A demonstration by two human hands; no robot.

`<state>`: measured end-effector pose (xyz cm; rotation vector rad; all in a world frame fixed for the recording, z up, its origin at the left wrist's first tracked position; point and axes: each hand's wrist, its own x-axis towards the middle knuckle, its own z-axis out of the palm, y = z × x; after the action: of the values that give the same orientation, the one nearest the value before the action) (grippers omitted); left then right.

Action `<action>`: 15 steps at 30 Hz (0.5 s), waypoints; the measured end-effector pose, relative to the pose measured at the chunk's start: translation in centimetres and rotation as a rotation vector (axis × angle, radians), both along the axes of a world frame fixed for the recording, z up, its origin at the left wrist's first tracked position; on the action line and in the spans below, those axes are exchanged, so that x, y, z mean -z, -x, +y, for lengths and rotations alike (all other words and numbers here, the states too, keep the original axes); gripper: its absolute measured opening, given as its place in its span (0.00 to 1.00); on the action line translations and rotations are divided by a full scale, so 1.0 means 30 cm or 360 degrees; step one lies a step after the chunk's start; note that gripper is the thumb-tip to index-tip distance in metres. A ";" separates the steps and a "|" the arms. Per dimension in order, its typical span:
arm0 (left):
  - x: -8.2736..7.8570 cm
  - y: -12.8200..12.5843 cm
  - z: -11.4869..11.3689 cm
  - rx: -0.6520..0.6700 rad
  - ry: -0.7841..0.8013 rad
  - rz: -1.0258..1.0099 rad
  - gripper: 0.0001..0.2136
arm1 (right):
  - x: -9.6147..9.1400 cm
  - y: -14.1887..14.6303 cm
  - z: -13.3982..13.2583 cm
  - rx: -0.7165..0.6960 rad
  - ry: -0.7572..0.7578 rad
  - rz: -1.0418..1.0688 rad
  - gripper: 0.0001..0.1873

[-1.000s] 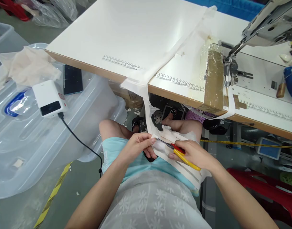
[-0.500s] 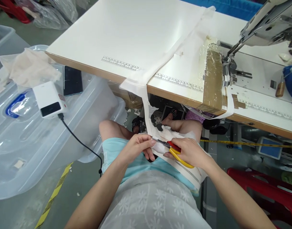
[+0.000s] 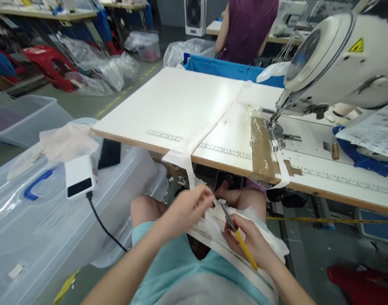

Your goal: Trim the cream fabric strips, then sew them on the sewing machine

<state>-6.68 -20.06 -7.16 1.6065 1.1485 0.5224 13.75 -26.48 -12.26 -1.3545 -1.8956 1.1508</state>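
Note:
My left hand (image 3: 190, 207) is closed in a pinch over my lap, a pale bit of white fabric at its fingertips, partly blurred. In my right hand (image 3: 249, 237) is a pair of scissors (image 3: 243, 248) with a yellow handle, its blades pointing up and left, close to the left fingertips. White fabric (image 3: 217, 224) lies bunched across my thighs beneath both hands. From the table edge, a long white fabric strip (image 3: 189, 173) hangs down behind my left hand. Its other end runs back across the tabletop.
A white sewing table (image 3: 168, 101) stands ahead, with a sewing machine (image 3: 336, 63) at right. To the left, a clear plastic bin (image 3: 124, 199) carries a white power bank (image 3: 79, 176), a phone (image 3: 109, 153) and pale cloth (image 3: 68, 142). Another person (image 3: 251, 29) is beyond the table.
The view has tilted up, showing more of the room. The scissors have turned more upright and their tips have come away from the left fingers. My left hand has risen slightly.

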 end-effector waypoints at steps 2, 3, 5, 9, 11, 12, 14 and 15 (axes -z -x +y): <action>-0.103 0.013 0.156 -0.0240 -0.0569 0.0302 0.11 | -0.015 -0.024 -0.033 0.0037 -0.0070 -0.0065 0.10; -0.146 0.009 0.241 -0.0361 -0.0782 0.0470 0.11 | -0.020 -0.038 -0.049 0.0055 -0.0102 -0.0101 0.11; -0.201 -0.017 0.402 -0.0421 -0.1023 0.0835 0.13 | -0.029 -0.062 -0.080 0.0078 -0.0156 -0.0165 0.11; -0.203 -0.086 0.594 -0.0419 -0.0889 0.1387 0.18 | -0.039 -0.096 -0.128 0.0157 -0.0193 -0.0201 0.12; -0.182 -0.098 0.614 -0.0353 -0.0805 0.1415 0.16 | -0.042 -0.107 -0.146 0.0223 -0.0120 -0.0193 0.13; -0.174 -0.098 0.611 -0.0340 -0.0815 0.1395 0.14 | -0.042 -0.112 -0.153 0.0246 -0.0083 -0.0186 0.13; -0.168 -0.089 0.590 -0.0360 -0.0915 0.1308 0.12 | -0.037 -0.118 -0.159 0.0256 -0.0063 -0.0176 0.14; -0.172 -0.082 0.577 -0.0338 -0.0941 0.1200 0.11 | -0.033 -0.119 -0.159 0.0245 -0.0082 -0.0172 0.14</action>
<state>-4.21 -2.76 -2.01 2.3106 1.8555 0.4171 17.31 -31.27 -11.27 -1.5323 -1.8449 0.9648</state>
